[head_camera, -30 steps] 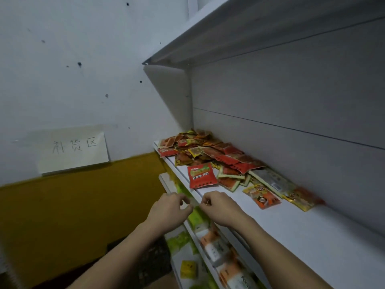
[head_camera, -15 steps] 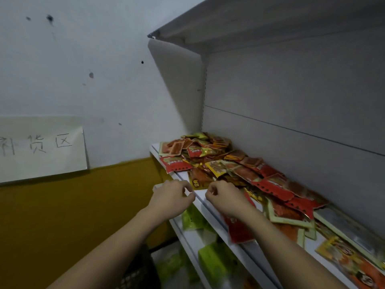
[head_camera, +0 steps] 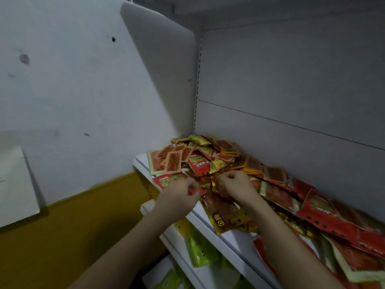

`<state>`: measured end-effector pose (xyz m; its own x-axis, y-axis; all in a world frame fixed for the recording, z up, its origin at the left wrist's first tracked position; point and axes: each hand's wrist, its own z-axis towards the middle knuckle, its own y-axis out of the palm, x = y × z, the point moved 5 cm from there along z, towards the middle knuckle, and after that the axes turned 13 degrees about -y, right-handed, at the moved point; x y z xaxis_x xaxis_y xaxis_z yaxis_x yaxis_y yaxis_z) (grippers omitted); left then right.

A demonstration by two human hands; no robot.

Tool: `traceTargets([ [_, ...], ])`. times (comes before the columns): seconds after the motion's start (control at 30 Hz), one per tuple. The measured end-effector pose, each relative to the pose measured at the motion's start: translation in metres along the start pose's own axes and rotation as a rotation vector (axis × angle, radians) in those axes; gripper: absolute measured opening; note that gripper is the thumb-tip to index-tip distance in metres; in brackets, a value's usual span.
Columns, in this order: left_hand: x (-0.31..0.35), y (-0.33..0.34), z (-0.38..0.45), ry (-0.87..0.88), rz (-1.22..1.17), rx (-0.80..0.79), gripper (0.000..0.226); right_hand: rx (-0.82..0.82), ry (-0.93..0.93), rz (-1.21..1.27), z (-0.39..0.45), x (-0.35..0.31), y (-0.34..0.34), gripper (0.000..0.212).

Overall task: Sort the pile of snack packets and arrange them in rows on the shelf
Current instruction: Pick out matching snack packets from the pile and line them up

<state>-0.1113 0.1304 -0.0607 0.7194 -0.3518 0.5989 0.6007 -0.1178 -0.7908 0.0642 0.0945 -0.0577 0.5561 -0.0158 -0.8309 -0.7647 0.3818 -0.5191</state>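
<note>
A heap of snack packets (head_camera: 210, 161), red, orange and gold, lies on the white shelf (head_camera: 233, 241) from its left end along the back panel to the right. My left hand (head_camera: 179, 193) is at the heap's front edge, fingers curled, pinching the edge of a red packet (head_camera: 166, 180). My right hand (head_camera: 236, 184) is just beside it, fingers curled into crinkled gold packets (head_camera: 210, 182). A brown and gold packet (head_camera: 227, 217) lies under my right wrist near the shelf's front lip. Both hands are blurred.
The grey back panel (head_camera: 291, 90) rises behind the heap and an upper shelf (head_camera: 260, 9) hangs overhead. Lower shelves hold green packets (head_camera: 200, 251). A white wall with a yellow lower band (head_camera: 62, 236) and a paper sign (head_camera: 14, 184) is at left.
The view has swung left and closer to the heap. Both hands have risen from the shelf's front edge onto the packets.
</note>
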Motion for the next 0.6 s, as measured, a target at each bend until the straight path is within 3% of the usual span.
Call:
traceTargets([
  [0.13,0.002,0.009,0.047,0.040,-0.016,-0.031,0.012,0.132,0.031,-0.146,0.046,0.001,0.011,0.027],
  [0.2,0.005,0.007,0.073,0.066,-0.003,-0.032,0.012,0.200,0.081,-0.185,0.069,0.002,0.016,0.056],
  [0.27,0.007,0.007,0.098,0.064,-0.006,-0.032,0.014,0.256,0.105,-0.190,0.085,0.006,0.022,0.063],
  [0.47,0.004,0.031,0.157,0.088,-0.101,-0.080,0.013,0.247,0.099,-0.238,0.106,0.027,0.015,0.041],
  [0.6,0.010,0.058,0.179,-0.009,-0.271,-0.223,0.019,0.197,0.207,0.010,0.091,0.036,-0.019,0.027],
])
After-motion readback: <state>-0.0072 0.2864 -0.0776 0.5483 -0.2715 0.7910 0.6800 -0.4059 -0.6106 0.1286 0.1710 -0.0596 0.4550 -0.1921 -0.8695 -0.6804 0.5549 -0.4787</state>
